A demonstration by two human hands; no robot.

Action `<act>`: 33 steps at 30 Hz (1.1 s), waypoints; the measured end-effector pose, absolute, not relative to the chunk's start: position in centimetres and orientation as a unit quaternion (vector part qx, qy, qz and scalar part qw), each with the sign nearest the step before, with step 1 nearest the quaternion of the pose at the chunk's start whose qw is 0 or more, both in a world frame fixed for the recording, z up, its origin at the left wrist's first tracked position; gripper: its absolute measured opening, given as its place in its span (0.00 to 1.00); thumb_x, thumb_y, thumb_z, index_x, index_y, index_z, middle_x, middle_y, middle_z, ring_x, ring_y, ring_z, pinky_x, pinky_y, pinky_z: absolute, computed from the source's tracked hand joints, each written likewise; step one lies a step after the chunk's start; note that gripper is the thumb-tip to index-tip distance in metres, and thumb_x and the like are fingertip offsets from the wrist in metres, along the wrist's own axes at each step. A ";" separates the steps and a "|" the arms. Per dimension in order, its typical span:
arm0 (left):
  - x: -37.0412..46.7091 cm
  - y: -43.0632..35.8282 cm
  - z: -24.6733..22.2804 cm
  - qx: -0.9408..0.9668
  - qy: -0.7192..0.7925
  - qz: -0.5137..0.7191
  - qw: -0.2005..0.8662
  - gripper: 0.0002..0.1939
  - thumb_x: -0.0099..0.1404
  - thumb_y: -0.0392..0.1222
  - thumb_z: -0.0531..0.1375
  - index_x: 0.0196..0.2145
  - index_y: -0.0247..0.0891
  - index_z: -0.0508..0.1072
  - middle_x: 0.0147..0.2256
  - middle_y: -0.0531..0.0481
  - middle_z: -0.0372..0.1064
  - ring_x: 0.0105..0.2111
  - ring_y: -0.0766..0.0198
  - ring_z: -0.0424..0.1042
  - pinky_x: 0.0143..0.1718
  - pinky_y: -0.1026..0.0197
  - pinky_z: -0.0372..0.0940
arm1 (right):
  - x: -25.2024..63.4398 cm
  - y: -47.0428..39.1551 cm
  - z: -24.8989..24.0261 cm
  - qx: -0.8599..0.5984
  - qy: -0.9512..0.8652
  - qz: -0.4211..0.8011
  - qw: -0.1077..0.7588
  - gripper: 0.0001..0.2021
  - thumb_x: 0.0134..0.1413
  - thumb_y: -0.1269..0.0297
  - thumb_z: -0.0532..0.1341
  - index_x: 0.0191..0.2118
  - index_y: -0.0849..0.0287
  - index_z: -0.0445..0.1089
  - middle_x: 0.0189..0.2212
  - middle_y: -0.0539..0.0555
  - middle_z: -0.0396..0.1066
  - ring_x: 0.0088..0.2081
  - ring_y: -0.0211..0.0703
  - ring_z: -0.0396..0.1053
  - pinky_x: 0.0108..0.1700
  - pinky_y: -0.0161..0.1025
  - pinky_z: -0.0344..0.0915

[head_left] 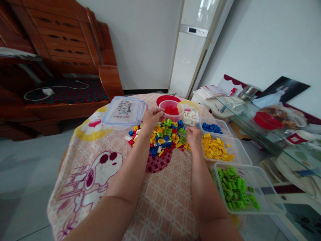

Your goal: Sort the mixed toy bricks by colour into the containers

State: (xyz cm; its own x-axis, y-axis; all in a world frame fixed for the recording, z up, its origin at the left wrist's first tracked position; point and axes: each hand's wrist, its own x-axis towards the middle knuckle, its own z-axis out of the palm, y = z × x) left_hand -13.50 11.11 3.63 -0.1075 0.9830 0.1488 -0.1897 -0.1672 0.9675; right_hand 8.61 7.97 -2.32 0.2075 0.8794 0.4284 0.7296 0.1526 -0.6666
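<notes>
Both hands rest on the mixed brick pile (164, 137) at the centre of the frame. The left hand (151, 117) is curled over its upper left edge, and the right hand (193, 134) lies on its right edge; whether either holds a brick I cannot tell. The green tub (265, 187) at lower right seems to overhang the table (160, 201), so a push could drop it. Bricks could also land in the wrong tub, such as the yellow tub (239, 147).

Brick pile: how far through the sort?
Done: tubs already hold red, white, blue, yellow and green bricks. In hand: left hand and right hand rest on the mixed pile; grip unclear. Left: that pile, with many bricks of all colours.
</notes>
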 end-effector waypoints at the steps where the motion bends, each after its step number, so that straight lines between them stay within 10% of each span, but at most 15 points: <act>1: -13.5 11.1 3.6 0.461 0.428 0.609 0.483 0.10 0.55 0.35 0.62 0.35 0.32 0.78 0.27 0.50 0.76 0.26 0.68 0.74 0.34 0.64 0.72 | 8.7 8.0 -2.2 -0.644 -0.618 0.082 0.444 0.15 0.53 0.63 0.57 0.35 0.60 0.82 0.35 0.59 0.81 0.40 0.52 0.76 0.47 0.44 0.70; 13: -13.7 11.1 3.6 0.455 0.426 0.615 0.483 0.10 0.54 0.38 0.64 0.35 0.32 0.79 0.28 0.50 0.76 0.27 0.68 0.74 0.33 0.64 0.72 | 12.2 8.0 -1.3 -0.703 -0.462 -0.091 0.533 0.19 0.51 0.64 0.54 0.43 0.64 0.79 0.41 0.65 0.78 0.45 0.57 0.73 0.54 0.54 0.68; 33: -13.9 11.2 3.5 0.445 0.435 0.614 0.485 0.10 0.54 0.37 0.64 0.34 0.33 0.78 0.27 0.50 0.76 0.28 0.67 0.75 0.32 0.65 0.70 | 6.1 9.7 -4.6 -0.593 -0.717 0.082 0.357 0.25 0.69 0.52 0.49 0.61 0.58 0.71 0.59 0.65 0.67 0.63 0.56 0.62 0.66 0.55 0.58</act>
State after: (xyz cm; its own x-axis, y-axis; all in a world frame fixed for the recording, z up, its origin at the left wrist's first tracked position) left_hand -13.89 11.23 3.50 -0.1326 0.9832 0.1253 -0.2087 -0.1513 0.9662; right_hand 6.13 9.71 -4.60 -0.0407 0.9086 0.4156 0.7921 0.2829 -0.5409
